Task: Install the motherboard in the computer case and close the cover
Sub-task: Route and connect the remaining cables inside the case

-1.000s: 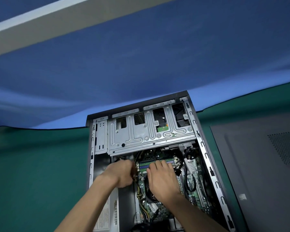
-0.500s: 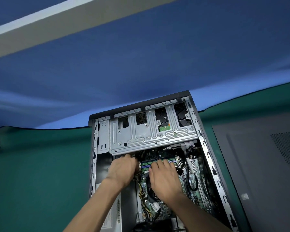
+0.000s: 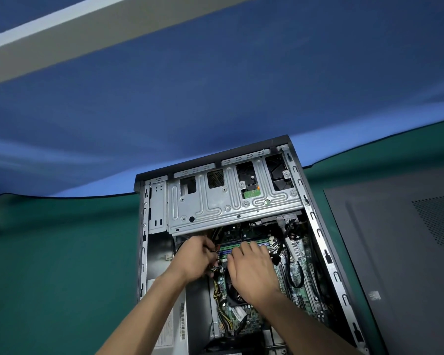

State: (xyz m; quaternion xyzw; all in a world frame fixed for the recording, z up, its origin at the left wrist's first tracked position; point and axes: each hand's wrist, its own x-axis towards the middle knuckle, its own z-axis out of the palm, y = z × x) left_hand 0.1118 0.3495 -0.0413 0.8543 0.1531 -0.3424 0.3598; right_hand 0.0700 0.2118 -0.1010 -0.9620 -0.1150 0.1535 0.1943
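Left hand fingers: the left hand (image 3: pixel 194 261) has its fingers (image 3: pixel 207 248) curled toward the bundle of cables (image 3: pixel 217 290) at the motherboard's 9 o'clock edge; whether they actually pinch a cable or connector I cannot tell, since the tips are blurred and turned away.
Right hand fingers: the right hand (image 3: pixel 254 272) lies palm down with nearly straight fingers (image 3: pixel 244 248) resting on the motherboard (image 3: pixel 296 275), tips toward 12 o'clock at the memory slots (image 3: pixel 246 245); it grips nothing.
Hands together: close side by side, left at 9 o'clock of right, both forearms entering from 6 o'clock.
Motherboard: green, lying flat inside the computer case (image 3: pixel 326 254), directly under the right palm and just at 3 o'clock of the left fingers; its long axis runs from 6 to 12 o'clock, leaning slightly toward 11.
Computer case: on its side, open face up, long axis matching the board, its front end pointing to 12 o'clock.
Drive cage (image 3: pixel 231 198): grey metal, spanning the case at 12 o'clock of both hands, just beyond the fingertips.
Cover (image 3: pixel 395 265): dark grey side panel lying flat at 3 o'clock of the case, apart from it, vent holes at its far corner.
Desk (image 3: pixel 62 265): green mat under case and cover.
Backdrop (image 3: pixel 215 98): blue cloth at 12 o'clock.
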